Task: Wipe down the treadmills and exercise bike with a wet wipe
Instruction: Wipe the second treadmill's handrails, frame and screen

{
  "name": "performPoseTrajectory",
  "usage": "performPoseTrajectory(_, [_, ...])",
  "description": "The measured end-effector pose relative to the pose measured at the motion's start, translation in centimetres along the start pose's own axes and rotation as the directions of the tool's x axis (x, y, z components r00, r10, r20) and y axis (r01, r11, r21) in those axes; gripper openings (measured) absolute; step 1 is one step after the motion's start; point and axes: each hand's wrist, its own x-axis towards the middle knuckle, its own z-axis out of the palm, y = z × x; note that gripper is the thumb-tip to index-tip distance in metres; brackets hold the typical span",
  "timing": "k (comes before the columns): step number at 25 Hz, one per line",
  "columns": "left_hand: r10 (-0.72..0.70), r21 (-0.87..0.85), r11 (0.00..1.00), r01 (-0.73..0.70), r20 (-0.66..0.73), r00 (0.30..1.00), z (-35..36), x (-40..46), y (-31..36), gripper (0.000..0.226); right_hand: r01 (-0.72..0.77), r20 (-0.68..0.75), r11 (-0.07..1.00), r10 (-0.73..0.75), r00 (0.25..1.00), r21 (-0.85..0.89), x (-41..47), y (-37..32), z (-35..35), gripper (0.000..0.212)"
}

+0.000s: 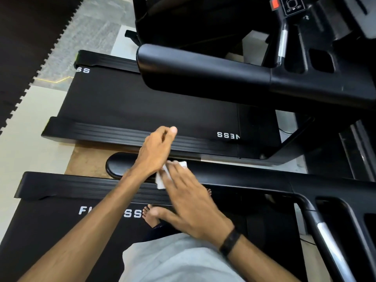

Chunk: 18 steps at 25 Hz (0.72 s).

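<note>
At frame centre, the right hand point(191, 198) presses flat, fingers straight, on the white wipe point(162, 177) over the near treadmill's handrail point(234, 176); the left hand point(156, 149), loosely curled, holds nothing

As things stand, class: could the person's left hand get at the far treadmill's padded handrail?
Probably yes. The left hand is raised beyond the near handrail, and only open air over the far treadmill's belt lies between it and the far handrail.

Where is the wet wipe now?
In the head view, centre: the wet wipe lies on the near treadmill's handrail, under the right hand.
</note>
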Motion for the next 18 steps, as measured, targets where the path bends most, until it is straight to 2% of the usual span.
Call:
performPoseTrajectory(1, [0.016, 0.067, 0.998, -0.019, 0.037, 0.999, 0.1, -0.2, -0.2, 0.048, -0.001, -0.034, 1.0, 0.001, 0.999, 0.004, -2.3, 1.7, 0.1, 0.09])
performPoseTrajectory(3, [0.044, 0.173, 0.983, -0.058, 0.086, 0.995, 0.7, -0.8, -0.2, 0.031, -0.19, -0.084, 0.981, 0.188, 0.979, -0.024, -6.4, 7.1, 0.0, 0.088])
performPoseTrajectory(5, [0.079, 0.261, 0.96, -0.097, 0.08, 0.994, 1.6, -1.6, 0.5, 0.028, -0.457, -0.044, 0.887, 0.455, 0.889, -0.063, -7.8, 12.0, -1.5, 0.105])
performPoseTrajectory(7, [0.114, 0.311, 0.941, -0.131, 0.073, 0.991, 3.1, -2.0, 1.5, 0.027, -0.614, 0.065, 0.788, 0.615, 0.786, -0.046, -6.1, 15.0, -2.9, 0.118])
performPoseTrajectory(8, [0.133, 0.322, 0.934, -0.152, 0.081, 0.988, 4.0, -2.0, 2.0, 0.028, -0.636, 0.095, 0.77, 0.637, 0.765, -0.043, -4.5, 14.9, -3.4, 0.114])
performPoseTrajectory(9, [0.154, 0.327, 0.928, -0.179, 0.099, 0.983, 5.1, -2.1, 2.6, 0.028, -0.62, 0.098, 0.782, 0.623, 0.776, -0.061, -3.2, 14.1, -3.3, 0.109])
performPoseTrajectory(12, [0.212, 0.327, 0.912, -0.247, 0.139, 0.967, 8.9, -2.2, 5.0, 0.03, -0.423, 0.006, 0.902, 0.425, 0.905, -0.09, -4.4, 10.4, -1.2, 0.11])
performPoseTrajectory(14, [0.25, 0.344, 0.895, -0.284, 0.142, 0.958, 11.3, -2.6, 6.1, 0.031, -0.347, -0.013, 0.936, 0.347, 0.938, -0.056, -9.0, 10.1, -0.7, 0.113])
performPoseTrajectory(16, [0.257, 0.374, 0.88, -0.292, 0.142, 0.956, 13.4, -3.2, 6.3, 0.035, -0.403, -0.031, 0.914, 0.402, 0.915, -0.037, -13.7, 13.1, -0.5, 0.117])
performPoseTrajectory(18, [0.245, 0.487, 0.823, -0.291, 0.158, 0.957, 15.0, -3.5, 5.7, 0.045, -0.524, -0.032, 0.849, 0.523, 0.852, -0.069, -15.8, 16.8, -1.1, 0.123])
